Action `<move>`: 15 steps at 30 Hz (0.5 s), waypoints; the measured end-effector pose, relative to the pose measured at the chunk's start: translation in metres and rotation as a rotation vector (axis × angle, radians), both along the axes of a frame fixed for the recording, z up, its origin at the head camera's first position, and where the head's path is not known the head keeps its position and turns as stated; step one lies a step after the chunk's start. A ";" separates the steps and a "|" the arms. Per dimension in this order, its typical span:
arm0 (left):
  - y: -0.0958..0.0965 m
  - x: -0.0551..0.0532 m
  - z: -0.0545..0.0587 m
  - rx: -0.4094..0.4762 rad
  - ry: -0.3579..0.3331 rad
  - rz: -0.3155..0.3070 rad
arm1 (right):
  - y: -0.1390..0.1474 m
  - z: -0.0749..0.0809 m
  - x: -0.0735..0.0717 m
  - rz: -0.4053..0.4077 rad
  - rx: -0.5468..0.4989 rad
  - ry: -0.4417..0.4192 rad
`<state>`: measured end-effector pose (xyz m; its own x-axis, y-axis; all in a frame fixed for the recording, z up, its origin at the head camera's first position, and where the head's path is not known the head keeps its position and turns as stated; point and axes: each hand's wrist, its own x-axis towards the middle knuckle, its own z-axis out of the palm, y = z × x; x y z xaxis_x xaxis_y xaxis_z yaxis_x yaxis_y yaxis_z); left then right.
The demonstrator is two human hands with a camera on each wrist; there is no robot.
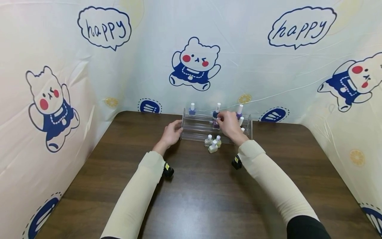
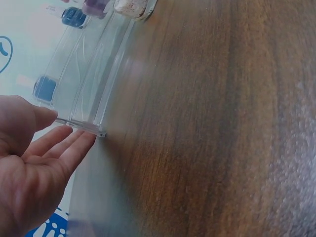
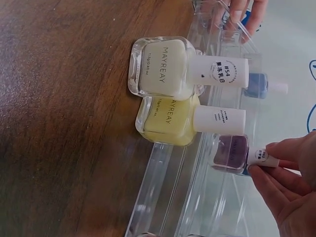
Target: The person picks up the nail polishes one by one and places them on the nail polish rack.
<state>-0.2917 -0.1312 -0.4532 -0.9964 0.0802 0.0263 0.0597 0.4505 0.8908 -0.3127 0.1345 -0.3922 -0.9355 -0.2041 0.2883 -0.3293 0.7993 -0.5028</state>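
A clear tiered display rack (image 1: 195, 128) stands at the back of the table. My left hand (image 1: 173, 133) holds its left end, thumb and fingertips at the edge of the end panel. With fingertips and thumb, my right hand (image 1: 229, 125) pinches the white cap of a purple nail polish bottle (image 3: 231, 151), upright at the middle tier. Behind it on the top tier is a dark blue bottle (image 1: 215, 114). A light blue bottle (image 1: 192, 111) stands at the top left, a purple one (image 1: 239, 116) at the top right. My right hand partly hides the bottles on the right side.
Three bottles stand grouped before the rack: a milky white one (image 3: 165, 69), a yellow one (image 3: 170, 121) and a pale one (image 1: 208, 142). A printed cloth (image 1: 247, 76) hangs close behind the brown wooden table (image 1: 197, 196).
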 end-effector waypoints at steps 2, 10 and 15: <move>0.000 0.000 -0.001 -0.002 0.001 -0.002 | 0.000 -0.001 0.000 -0.003 -0.001 -0.001; 0.001 -0.001 -0.003 -0.003 0.016 0.001 | -0.001 -0.004 -0.002 0.000 -0.003 -0.019; 0.001 -0.002 -0.002 -0.002 0.015 0.006 | -0.002 -0.002 -0.002 -0.001 0.006 -0.026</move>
